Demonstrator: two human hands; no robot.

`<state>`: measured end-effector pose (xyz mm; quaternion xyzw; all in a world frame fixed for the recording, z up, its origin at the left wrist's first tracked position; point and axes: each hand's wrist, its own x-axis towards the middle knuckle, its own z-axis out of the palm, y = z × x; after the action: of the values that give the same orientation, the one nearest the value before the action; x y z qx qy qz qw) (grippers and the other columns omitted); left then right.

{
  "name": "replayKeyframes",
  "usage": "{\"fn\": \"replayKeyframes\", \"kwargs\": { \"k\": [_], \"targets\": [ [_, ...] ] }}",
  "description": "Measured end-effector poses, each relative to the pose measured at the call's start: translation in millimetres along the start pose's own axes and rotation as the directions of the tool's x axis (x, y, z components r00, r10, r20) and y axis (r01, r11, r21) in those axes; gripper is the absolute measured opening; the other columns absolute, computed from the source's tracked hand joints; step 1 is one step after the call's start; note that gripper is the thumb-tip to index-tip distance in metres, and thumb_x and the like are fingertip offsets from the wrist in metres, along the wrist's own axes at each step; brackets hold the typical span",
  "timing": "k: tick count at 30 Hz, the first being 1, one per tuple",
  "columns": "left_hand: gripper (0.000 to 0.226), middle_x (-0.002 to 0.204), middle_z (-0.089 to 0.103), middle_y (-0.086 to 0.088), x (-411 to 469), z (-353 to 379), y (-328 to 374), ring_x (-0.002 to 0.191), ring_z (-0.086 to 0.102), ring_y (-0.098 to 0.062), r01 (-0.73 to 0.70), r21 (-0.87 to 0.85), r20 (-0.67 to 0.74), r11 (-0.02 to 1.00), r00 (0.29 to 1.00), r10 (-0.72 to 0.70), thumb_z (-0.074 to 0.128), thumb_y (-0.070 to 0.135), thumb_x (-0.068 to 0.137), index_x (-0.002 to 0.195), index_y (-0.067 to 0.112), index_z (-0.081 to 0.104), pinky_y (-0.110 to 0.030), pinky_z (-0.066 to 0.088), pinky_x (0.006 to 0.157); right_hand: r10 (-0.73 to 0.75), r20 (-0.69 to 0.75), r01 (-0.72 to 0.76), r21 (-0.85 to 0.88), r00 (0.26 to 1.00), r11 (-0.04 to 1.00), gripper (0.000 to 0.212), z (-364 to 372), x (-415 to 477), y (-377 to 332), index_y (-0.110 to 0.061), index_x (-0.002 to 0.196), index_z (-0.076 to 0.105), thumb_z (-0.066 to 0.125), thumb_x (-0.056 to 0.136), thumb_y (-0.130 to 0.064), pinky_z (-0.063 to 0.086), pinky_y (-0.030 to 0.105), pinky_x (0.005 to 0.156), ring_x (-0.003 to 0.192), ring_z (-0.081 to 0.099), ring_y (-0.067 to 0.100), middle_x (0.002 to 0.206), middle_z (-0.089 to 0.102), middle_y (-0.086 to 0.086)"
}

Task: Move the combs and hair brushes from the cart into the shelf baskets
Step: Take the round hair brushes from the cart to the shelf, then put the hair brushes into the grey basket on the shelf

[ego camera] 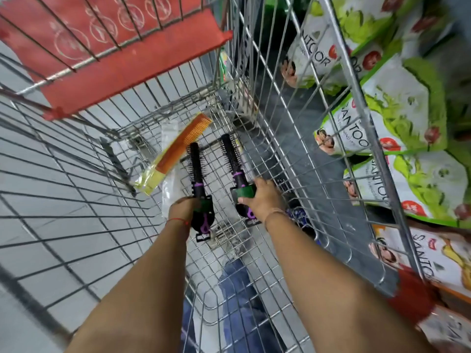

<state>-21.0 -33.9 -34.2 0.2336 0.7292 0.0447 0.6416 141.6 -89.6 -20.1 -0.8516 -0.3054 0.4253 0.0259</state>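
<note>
Black bristles and purple trim mark the two round hair brushes, each held by its handle end deep inside the wire cart point(293, 138). The left hand point(182, 208) is closed around the handle of the left round brush point(197, 171), its fingers wrapped over the green label band and mostly hidden from above; a thin red thread circles that wrist. The right hand point(263, 201) is closed on the right round brush point(233, 161), thumb pressed on the green band and fingers curled over the far side. Both brushes point away from the person, bristle heads low over the cart's mesh floor, lying roughly parallel and near each other without touching. Just beyond the left brush an orange comb point(182, 143) lies slanted on the cart floor, half in a clear and yellow plastic sleeve point(153, 178), apart from both hands. At the far end of the cart the red plastic seat flap point(122, 80) hangs tilted behind its wire frame. To the right, outside the cart wall, green and white Santoor soap packs point(397, 115) are stacked on the store shelf. Grey floor tiles show through the mesh below.
</note>
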Motion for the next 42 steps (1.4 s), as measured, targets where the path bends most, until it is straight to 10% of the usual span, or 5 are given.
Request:
{"fn": "replayKeyframes", "kwargs": {
  "k": [10, 17, 22, 28, 42],
  "targets": [
    [0.042, 0.121, 0.056, -0.028, -3.4, 9.5, 9.0, 0.124, 0.046, -0.040, -0.010, -0.034, 0.179, 0.999, 0.984, 0.016, 0.038, -0.003, 0.094, 0.136, -0.005, 0.038, -0.055, 0.033, 0.108, 0.359, -0.027, -0.294, 0.517, 0.933, 0.804, 0.020, -6.0, -12.2, -6.5, -0.018, 0.108, 0.063, 0.053, 0.091, -0.013, 0.055, 0.034, 0.072, 0.060, 0.053, 0.012, 0.111, 0.068, 0.005],
    [0.039, 0.084, 0.061, -0.006, -57.1, 6.4, 42.7, 0.072, 0.063, -0.018, -0.145, -0.079, 0.431, 0.986, 0.887, 0.165, 0.035, -0.006, 0.094, 0.133, -0.005, 0.042, -0.032, 0.053, 0.067, 0.255, -0.120, -0.107, 0.681, 0.959, 0.724, 0.019, -32.0, -75.3, 2.1, -0.010, 0.092, 0.061, 0.072, 0.076, -0.007, 0.037, 0.021, 0.057, 0.081, 0.051, 0.015, 0.088, 0.059, 0.007],
    [0.014, 0.062, 0.073, 0.002, -127.3, -4.3, 80.2, 0.048, 0.068, -0.006, -0.333, -0.044, 0.714, 0.942, 0.649, 0.263, 0.047, 0.008, 0.093, 0.087, 0.013, 0.059, -0.024, 0.056, 0.051, 0.256, -0.293, 0.166, 0.891, 0.921, 0.423, 0.026, -64.1, -158.6, -12.0, -0.019, 0.078, 0.057, 0.070, 0.074, 0.003, 0.052, 0.047, 0.091, 0.101, 0.064, 0.033, 0.105, 0.064, 0.019],
    [0.056, 0.055, 0.074, 0.005, -270.4, 6.6, 118.4, 0.046, 0.068, -0.004, -0.530, -0.121, 0.931, 0.839, 0.233, 0.281, 0.091, 0.030, 0.000, 0.053, 0.018, 0.077, -0.015, 0.052, 0.043, 0.278, -0.565, 0.544, 0.825, 0.777, 0.153, 0.038, -128.4, -293.8, -3.2, -0.014, 0.069, 0.048, 0.062, 0.072, 0.021, 0.053, 0.016, 0.046, 0.041, 0.060, -0.002, 0.055, 0.064, -0.007],
    [0.015, 0.079, 0.071, -0.010, -489.9, 164.5, 148.9, 0.084, 0.064, -0.018, -0.907, 0.006, 0.948, 0.422, 0.140, 0.286, 0.052, 0.007, 0.091, 0.084, -0.003, 0.061, -0.035, 0.052, 0.086, 0.634, -0.674, 0.732, 0.638, 0.379, 0.240, 0.023, -273.0, -439.6, 105.6, -0.013, 0.073, 0.054, 0.061, 0.081, 0.006, 0.038, 0.011, 0.027, 0.037, 0.058, 0.000, 0.057, 0.067, -0.003]
  ]
}}
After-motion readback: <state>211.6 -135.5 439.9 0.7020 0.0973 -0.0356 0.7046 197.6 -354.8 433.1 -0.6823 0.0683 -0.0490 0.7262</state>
